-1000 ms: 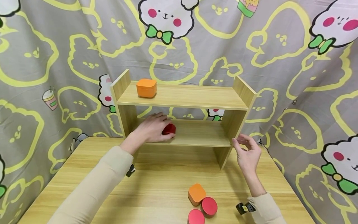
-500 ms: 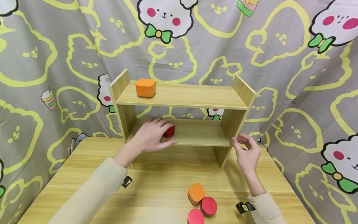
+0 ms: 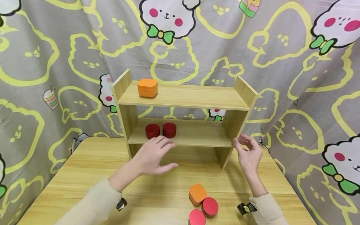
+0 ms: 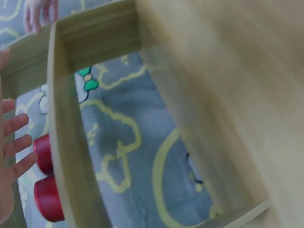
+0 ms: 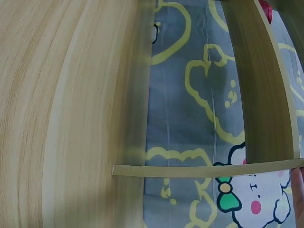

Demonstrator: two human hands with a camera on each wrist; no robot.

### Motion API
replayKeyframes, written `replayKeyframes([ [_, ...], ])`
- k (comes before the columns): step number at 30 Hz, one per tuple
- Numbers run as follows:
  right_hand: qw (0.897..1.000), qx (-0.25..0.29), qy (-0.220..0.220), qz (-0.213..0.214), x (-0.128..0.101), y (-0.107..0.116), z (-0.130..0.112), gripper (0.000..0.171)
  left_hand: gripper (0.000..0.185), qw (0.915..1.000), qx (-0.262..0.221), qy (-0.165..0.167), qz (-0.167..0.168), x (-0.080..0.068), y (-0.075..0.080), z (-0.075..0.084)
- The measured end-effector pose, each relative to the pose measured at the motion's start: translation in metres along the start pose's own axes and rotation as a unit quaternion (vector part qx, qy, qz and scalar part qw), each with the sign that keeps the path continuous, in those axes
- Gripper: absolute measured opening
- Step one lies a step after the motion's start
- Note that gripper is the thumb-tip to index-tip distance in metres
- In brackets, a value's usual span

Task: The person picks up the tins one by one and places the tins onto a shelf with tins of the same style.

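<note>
My left hand point(image 3: 153, 156) is in front of the wooden shelf point(image 3: 180, 142), with its fingers spread and nothing held. Just beyond it, two dark red round boxes point(image 3: 152, 131) stand side by side on the middle board; the left wrist view shows them beside my fingers point(image 4: 19, 145). At the shelf's right side panel, my right hand point(image 3: 249, 154) holds the front edge, thumb on the edge and fingers curled at the outer side. Only a sliver of that hand point(image 5: 298, 194) shows in the right wrist view. An orange square box point(image 3: 147, 88) sits on the top board's left.
On the table point(image 3: 157, 193) in front, another orange square box point(image 3: 198, 195) stands close to two red round boxes point(image 3: 210, 207), the nearer one cut off by the frame. A patterned curtain point(image 3: 180, 53) hangs behind and at both sides.
My left hand has let go of a red round box on the middle board and drawn back toward me, uncovering both boxes there. My right hand has stayed at the side panel.
</note>
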State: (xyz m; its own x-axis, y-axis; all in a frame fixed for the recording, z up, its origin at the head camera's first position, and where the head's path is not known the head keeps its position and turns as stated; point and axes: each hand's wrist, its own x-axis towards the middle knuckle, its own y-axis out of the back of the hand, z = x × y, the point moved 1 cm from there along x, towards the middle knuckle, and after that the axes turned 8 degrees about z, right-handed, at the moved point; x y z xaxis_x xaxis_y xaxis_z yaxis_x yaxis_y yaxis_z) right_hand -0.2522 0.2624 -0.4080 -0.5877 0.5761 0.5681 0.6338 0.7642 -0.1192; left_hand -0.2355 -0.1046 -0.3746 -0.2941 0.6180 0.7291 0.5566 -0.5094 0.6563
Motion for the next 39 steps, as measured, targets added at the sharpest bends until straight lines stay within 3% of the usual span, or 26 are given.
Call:
replayKeyframes([
  [13, 1.000, 0.000, 0.004, -0.001, -0.001, -0.001, 0.000, 0.025, 0.071, 0.9970, -0.076, 0.014, 0.009, -0.042, -0.020, 0.038],
  [24, 1.000, -0.004, 0.009, -0.001, -0.001, -0.001, 0.001, 0.025, 0.072, 0.9903, -0.107, 0.056, -0.067, -0.070, -0.032, 0.074],
  [30, 1.000, -0.008, 0.005, 0.000, -0.001, -0.001, 0.002, 0.026, 0.069, 0.9862, -0.132, 0.045, -0.090, -0.077, -0.039, 0.093],
  [39, 1.000, -0.023, 0.005, 0.007, 0.000, -0.001, 0.001, 0.026, 0.063, 0.9775, -0.162, -0.004, -0.136, -0.084, -0.050, 0.115],
])
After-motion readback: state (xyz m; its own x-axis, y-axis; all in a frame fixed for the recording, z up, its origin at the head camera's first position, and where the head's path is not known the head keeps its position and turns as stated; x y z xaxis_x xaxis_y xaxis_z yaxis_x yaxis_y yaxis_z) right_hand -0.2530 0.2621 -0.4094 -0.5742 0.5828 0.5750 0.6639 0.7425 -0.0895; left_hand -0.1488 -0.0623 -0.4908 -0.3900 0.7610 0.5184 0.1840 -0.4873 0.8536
